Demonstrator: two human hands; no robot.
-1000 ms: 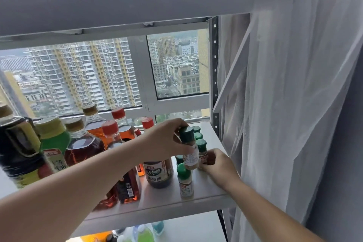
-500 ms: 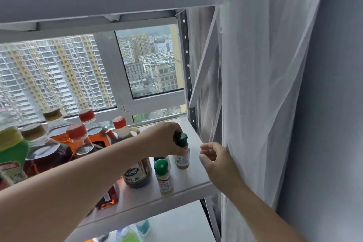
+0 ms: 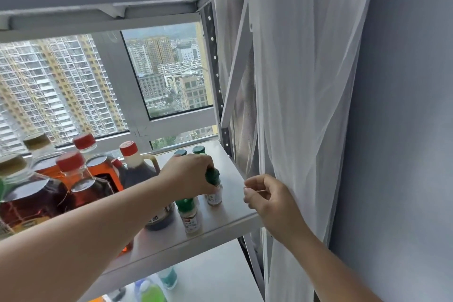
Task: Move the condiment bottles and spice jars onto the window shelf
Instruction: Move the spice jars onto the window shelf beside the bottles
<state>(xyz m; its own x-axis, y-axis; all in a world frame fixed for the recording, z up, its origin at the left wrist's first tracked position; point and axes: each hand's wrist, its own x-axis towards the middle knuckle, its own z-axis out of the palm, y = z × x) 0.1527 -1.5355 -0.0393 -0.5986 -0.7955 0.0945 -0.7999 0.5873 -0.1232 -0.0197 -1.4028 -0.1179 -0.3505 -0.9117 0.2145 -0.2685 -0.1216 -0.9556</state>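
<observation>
One spice jar (image 3: 214, 193) was in your grip. Your left hand (image 3: 188, 174) had its fingers curled down over the jar's green cap, a little right of the frame's centre. The jar stood upright with its base on the white window shelf (image 3: 232, 169).

Your right hand (image 3: 269, 198) hung just off the shelf's right front corner. Its fingers were loosely curled and held nothing, and it was close to the sheer white curtain (image 3: 306, 105).

A second green-capped jar (image 3: 190, 217) stood just below and to the left of the gripped one, near the shelf's front edge. Just above your left knuckles two more green caps (image 3: 180, 152) showed side by side, farther back on the shelf — your hand hid the jars under them.

Left of the jars stood a dark sauce bottle (image 3: 137, 171) with a red cap and a side handle, and your left forearm crossed in front of it. The left of the frame was crowded with amber oil bottles (image 3: 81, 191), some capped red and some gold, all on the same shelf.

Behind them the window (image 3: 166, 76) showed tower blocks. At the bottom centre of the frame, on a lower level, a bright green bottle (image 3: 152, 293) and a teal bottle (image 3: 169, 277) were partly in view.
</observation>
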